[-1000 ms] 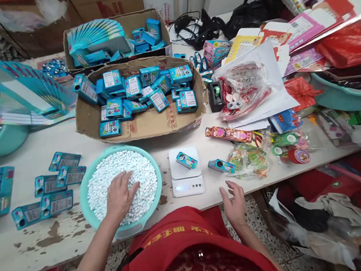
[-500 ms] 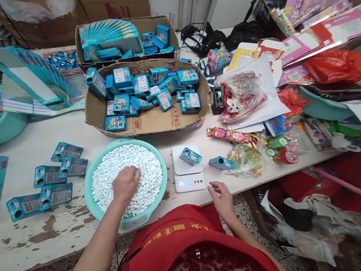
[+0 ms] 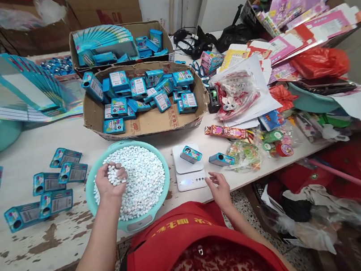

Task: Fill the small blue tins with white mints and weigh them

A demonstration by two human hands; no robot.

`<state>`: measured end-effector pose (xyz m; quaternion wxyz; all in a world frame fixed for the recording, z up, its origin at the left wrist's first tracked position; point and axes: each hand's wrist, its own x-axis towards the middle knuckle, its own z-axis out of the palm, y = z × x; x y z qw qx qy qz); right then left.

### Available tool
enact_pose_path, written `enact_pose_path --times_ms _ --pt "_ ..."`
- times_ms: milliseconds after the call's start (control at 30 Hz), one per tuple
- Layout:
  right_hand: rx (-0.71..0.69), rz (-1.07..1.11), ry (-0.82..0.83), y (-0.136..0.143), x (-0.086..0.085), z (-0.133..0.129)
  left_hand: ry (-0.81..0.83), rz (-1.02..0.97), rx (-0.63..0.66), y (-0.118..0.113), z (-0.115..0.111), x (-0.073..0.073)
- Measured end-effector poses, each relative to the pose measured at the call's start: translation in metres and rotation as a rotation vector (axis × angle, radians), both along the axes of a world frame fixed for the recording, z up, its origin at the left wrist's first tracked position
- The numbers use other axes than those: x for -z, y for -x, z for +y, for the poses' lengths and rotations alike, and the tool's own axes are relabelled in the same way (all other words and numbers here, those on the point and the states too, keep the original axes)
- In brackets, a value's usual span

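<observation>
Palm up over the left side of a turquoise basin, my left hand cups a handful of small white candies. More white pellet-like candies fill the basin. My right hand is at the table's front edge by the lower right corner of a white digital scale, fingers apart and holding nothing. On the scale's plate lies a small blue box with an opening in its end. A second blue box lies just right of the scale.
Several blue boxes lie left of the basin. Behind it stands a cardboard tray of blue boxes, with another carton beyond. Wrapped candy packs and packaging crowd the right. A basin of blue-wrapped pieces stands far left.
My left hand has turned from palm down in the candies to palm up, moved left and lifted a handful. My right hand stays by the scale. The view has shifted slightly.
</observation>
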<state>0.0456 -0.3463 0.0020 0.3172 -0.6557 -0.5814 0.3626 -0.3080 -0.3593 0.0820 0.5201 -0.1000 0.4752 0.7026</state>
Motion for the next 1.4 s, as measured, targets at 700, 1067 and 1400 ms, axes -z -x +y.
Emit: enact_pose_path --times_ms 700,1067,1400 --pt "-0.094 -0.004 -0.070 0.064 -0.007 0.083 0.088 -0.097 -0.038 -0.012 0.001 0.008" --pt "-0.565 0.014 -0.307 0.127 -0.093 0.038 -0.145 -0.083 0.036 -0.051 0.019 -0.064" --pt "-0.662 -0.109 -0.316 0.169 -0.102 0.025 -0.198 0.442 -0.165 -0.066 0.023 -0.048"
